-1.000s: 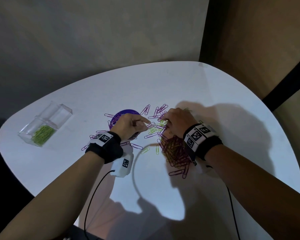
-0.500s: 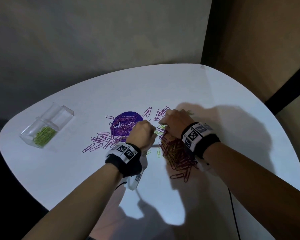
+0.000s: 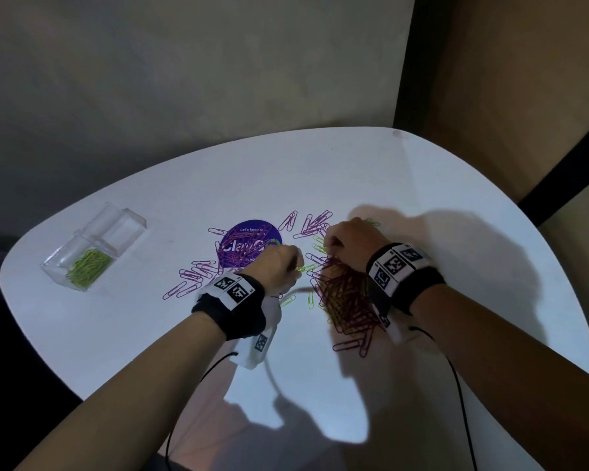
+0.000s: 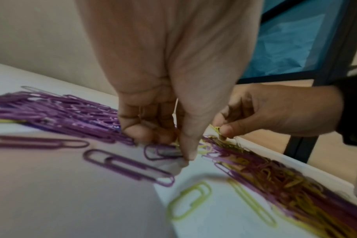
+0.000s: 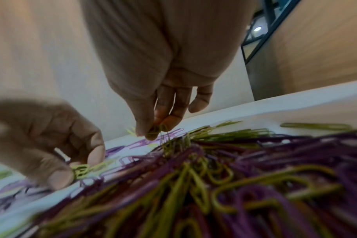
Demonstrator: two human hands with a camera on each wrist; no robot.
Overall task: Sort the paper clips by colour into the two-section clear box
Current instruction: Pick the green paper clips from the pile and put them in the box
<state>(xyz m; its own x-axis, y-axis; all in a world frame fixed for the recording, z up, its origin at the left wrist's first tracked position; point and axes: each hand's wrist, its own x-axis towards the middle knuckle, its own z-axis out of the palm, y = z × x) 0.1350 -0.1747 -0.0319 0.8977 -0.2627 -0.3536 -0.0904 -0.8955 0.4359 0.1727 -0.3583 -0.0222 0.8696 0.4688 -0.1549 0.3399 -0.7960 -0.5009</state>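
Green clips (image 5: 157,129) are pinched by the right hand (image 3: 349,244) and left hand (image 3: 274,268); bare table (image 3: 320,171) lies beyond; the pile (image 3: 349,299) is partly hidden.

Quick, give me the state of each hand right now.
Left hand: pinching green paper clips.
Right hand: pinching green clips from the pile.

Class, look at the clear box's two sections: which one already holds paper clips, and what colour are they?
The nearer section of the clear box holds green paper clips; the farther section is empty.
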